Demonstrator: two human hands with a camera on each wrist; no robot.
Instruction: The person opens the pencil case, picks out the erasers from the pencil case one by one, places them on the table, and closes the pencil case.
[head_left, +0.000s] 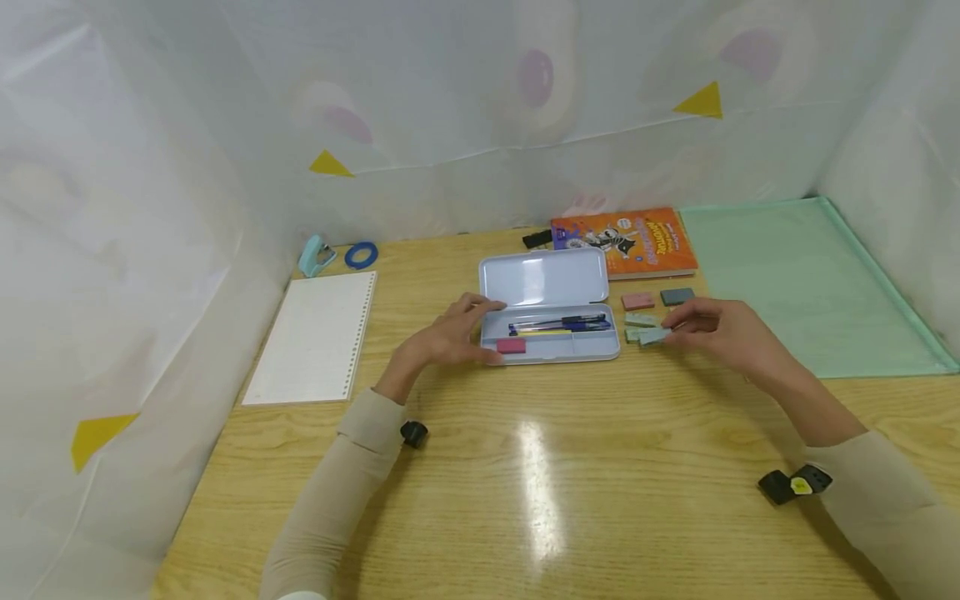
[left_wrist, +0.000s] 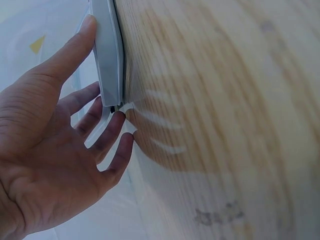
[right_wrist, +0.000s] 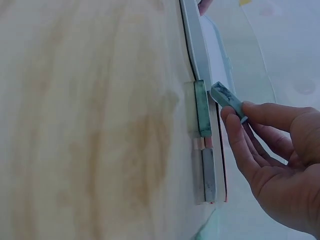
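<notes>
Left hand [head_left: 450, 337] spread, fingers steadying pencil case [head_left: 551, 327] edge. Right hand [head_left: 720, 329] pinching green eraser [head_left: 651, 335]. Best lift clear, lower flat beside pink eraser [head_left: 511, 346].

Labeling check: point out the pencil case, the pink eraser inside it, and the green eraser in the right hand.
pencil case [head_left: 543, 279]: head view, inside of the open lid.
pink eraser [head_left: 511, 346]: head view, top face.
green eraser [right_wrist: 227, 98]: right wrist view, long side above the fingertips.

A small green eraser [head_left: 654, 335] is lifted a bit, just beside the open blue pencil case [head_left: 551, 317], which lies flat.
</notes>
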